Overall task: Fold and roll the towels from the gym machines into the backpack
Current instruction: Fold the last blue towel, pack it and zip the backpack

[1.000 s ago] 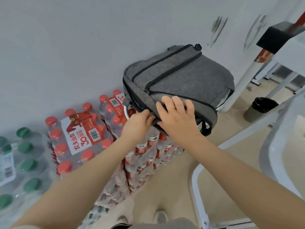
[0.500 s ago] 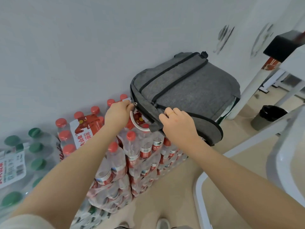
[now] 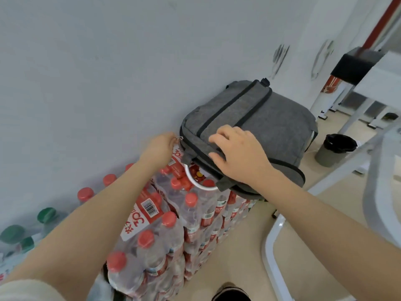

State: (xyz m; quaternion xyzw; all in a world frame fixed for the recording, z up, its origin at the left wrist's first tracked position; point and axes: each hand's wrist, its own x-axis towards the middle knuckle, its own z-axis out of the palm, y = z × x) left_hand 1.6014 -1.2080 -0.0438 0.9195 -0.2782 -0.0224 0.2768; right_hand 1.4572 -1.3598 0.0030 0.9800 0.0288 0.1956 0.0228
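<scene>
Pale cream sleeve (image 3: pixel 26 290), dark shoe (image 3: pixel 230 293).

- Left arm reaches forward from the lower left, bare forearm, a pale sleeve edge at the near end.
- Left hand (image 3: pixel 159 147) is curled, its fingertips pinched together on a small metal zip pull (image 3: pixel 178 138).
- Right arm comes in from the lower right, forearm bare and stretched forward.
- Right hand (image 3: pixel 240 153) lies palm down, fingers spread and bent, pressing on the backpack (image 3: pixel 271 127).
</scene>
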